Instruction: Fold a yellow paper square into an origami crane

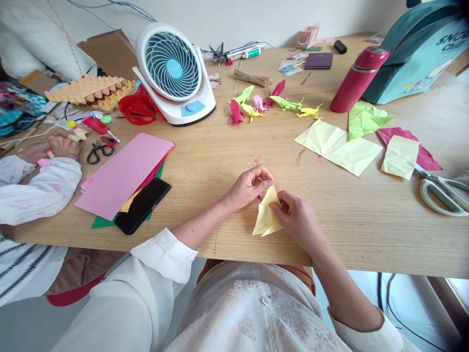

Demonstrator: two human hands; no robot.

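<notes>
A pale yellow folded paper [266, 217] lies near the front edge of the wooden table [220, 166]. My left hand [249, 187] pinches its upper tip with curled fingers. My right hand [298, 220] grips the paper's right side, thumb and fingers pressed on the fold. Both hands are closed on the same piece.
Finished paper figures [269, 103] lie behind; creased sheets [339, 146] and scissors [445, 191] to the right. A black phone [142, 205] rests on coloured sheets [122, 173] at left. A desk fan [174, 71], red flask [357, 78] and teal bag [415, 51] stand at back. Another person's hand [54, 146] rests far left.
</notes>
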